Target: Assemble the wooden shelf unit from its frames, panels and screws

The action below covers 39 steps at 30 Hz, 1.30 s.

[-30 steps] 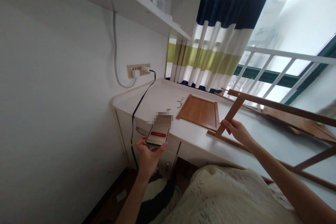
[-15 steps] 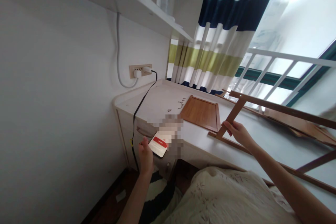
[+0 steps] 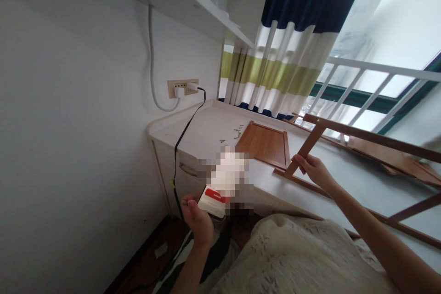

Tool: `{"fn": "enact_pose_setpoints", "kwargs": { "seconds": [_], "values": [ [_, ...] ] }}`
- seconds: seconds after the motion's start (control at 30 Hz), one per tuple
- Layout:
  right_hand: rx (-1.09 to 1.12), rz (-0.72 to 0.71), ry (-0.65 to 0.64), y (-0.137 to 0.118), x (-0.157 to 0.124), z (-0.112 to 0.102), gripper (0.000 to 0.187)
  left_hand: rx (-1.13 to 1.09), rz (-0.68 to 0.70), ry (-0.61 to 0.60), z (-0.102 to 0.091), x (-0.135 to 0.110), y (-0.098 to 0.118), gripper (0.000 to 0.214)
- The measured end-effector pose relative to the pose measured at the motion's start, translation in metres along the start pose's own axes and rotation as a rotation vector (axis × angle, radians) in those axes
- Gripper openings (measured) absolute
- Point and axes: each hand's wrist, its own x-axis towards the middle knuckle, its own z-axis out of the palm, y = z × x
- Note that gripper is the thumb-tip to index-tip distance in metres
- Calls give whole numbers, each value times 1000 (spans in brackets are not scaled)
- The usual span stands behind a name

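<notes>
My left hand [image 3: 198, 218] is closed on a smartphone [image 3: 211, 209] in front of the desk edge. A red banner shows on its lit screen, and the upper part is blurred by blocks. My right hand [image 3: 312, 169] grips the short crossbar of a brown wooden frame [image 3: 372, 138], which stands tilted on the white desk [image 3: 193, 142]. A flat wooden panel [image 3: 263, 143] with raised edge strips lies on the desktop between the hands. Behind the phone, several small screws [image 3: 237, 132] are scattered on the desk.
A black cable [image 3: 176, 161] runs from the wall socket [image 3: 182, 88] down past the desk's left front. More wooden pieces [image 3: 389, 154] lie at the right by the white railing [image 3: 386, 72]. A shelf [image 3: 193, 7] overhangs the desk, with a striped curtain [image 3: 292, 46] behind.
My left hand and the phone have moved slightly down and to the right. My right hand keeps its grip on the wooden frame, almost unmoved. The view has shifted a little.
</notes>
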Motion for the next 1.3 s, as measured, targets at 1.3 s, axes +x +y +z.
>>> {"fn": "enact_pose_setpoints", "kwargs": {
  "seconds": [1.3],
  "values": [
    [15,6,19,1,0,2,52,-127,-318,125,15,-1,26,31]
  ]
}}
